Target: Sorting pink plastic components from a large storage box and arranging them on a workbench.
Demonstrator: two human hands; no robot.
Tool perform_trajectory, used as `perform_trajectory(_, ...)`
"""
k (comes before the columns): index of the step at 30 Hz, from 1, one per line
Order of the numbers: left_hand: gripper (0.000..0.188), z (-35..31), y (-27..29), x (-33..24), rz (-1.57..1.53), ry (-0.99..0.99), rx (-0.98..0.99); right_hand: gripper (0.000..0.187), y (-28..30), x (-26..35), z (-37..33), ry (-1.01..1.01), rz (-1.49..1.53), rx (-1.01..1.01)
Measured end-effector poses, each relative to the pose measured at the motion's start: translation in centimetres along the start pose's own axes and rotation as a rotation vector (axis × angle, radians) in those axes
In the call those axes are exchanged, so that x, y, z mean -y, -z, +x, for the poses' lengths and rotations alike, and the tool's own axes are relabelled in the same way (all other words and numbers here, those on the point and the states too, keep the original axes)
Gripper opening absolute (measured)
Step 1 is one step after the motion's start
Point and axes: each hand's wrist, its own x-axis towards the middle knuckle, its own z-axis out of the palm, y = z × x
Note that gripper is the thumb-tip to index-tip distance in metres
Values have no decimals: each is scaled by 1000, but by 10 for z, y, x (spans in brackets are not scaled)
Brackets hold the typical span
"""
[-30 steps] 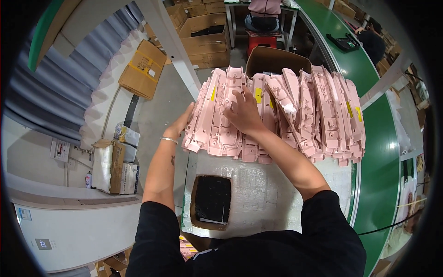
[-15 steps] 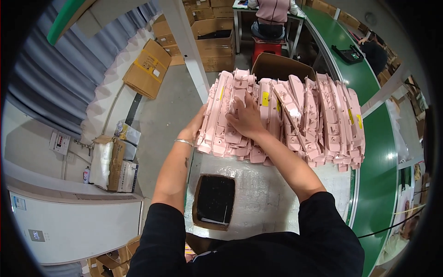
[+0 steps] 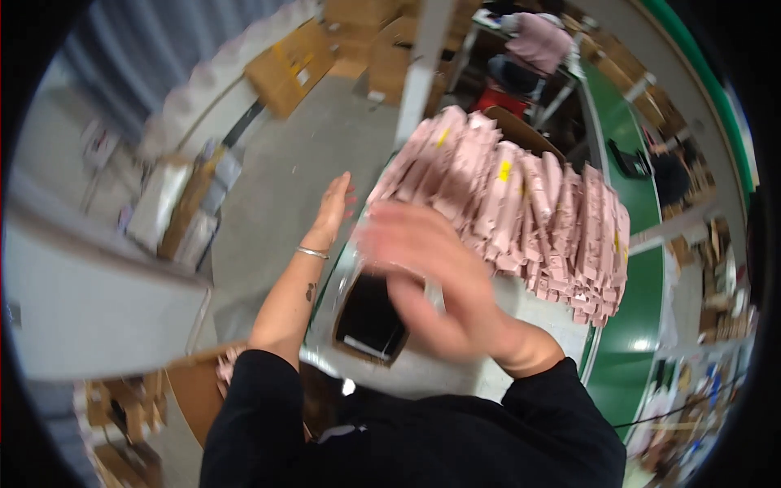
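Long pink plastic parts [image 3: 480, 191] are stacked in a thick row along the far side of the light-coloured table top [image 3: 439, 370]; a few carry yellow labels. My left hand [image 3: 332, 210] is held over the floor just left of the stack, empty, with its fingers spread. Closer to me, my right hand [image 3: 435, 272] passes in front of the stack's left end, blurred by motion; its fingers are stretched out, the thumb stands apart, and nothing shows in it. Partly behind that hand is a small open carton [image 3: 346, 325] with a black inside.
A larger open cardboard box [image 3: 191, 390] with pink pieces stands by my left elbow. Along the right runs a green conveyor belt [image 3: 622, 358] carrying a black tray-like part [image 3: 628, 160]. Beyond the table a person in pink [image 3: 537, 45] sits, and a metal post [image 3: 423, 73] rises beside the stack.
Both hands have come off the pink parts. My right hand has moved toward me above the small carton, and my left has drawn away to the left. The whole view has turned.
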Motion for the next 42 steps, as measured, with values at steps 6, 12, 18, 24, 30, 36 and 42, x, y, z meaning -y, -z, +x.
perform_trajectory(6, 46, -181, 111, 85, -426, 5, -251, 31, -110, 154, 19, 112, 815, -343)
perform_trajectory(12, 43, -424, 203, 272, -537, 442, -758, 9, -242, 219, -19, -16, 1321, 415)
perform_trajectory(18, 48, -585, 225, 364, -851, 596, -1164, 23, -422, 257, -71, 36, 1588, 984)
perform_trajectory(24, 43, -565, 311, 431, -896, 680, -836, 28, -641, 147, -252, 84, 83, 1463)
perform_trajectory(30, 77, -430, 428, 645, -806, 784, -1068, 37, -814, -11, -405, -516, 40, 1603)
perform_trajectory(36, 134, -318, 467, 809, -335, 1139, -1116, 72, -983, -132, -476, -580, -426, 1145)
perform_trajectory(42, 124, -271, 456, 838, 93, 1061, -1451, 73, -1012, -147, -509, -523, -492, 990)
